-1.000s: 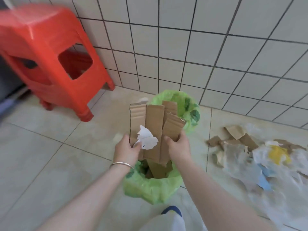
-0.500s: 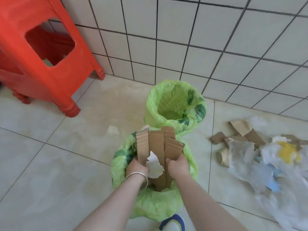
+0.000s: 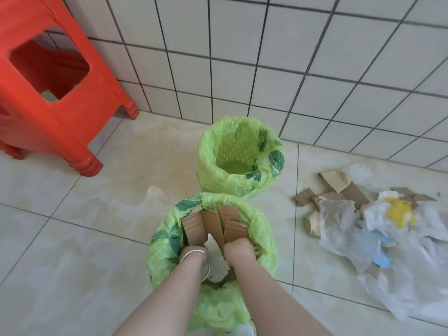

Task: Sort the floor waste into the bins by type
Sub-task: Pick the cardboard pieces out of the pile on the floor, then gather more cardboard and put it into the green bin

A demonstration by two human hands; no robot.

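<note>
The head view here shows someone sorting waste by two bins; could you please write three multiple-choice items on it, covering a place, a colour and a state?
1. Where is the bundle of cardboard strips?
A. On the red stool
B. In the mouth of the near bin
C. On the floor by the wall

2. What colour are the liners of both bins?
A. Black
B. Blue
C. Light green

3. What does the far bin hold?
A. Nothing visible
B. Cardboard to the rim
C. Plastic bags

Answers: 1 B, the left hand and right hand hold the strips inside the near bin. 2 C, both liners are light green with darker leaf prints. 3 A, its bottom shows bare.
</note>
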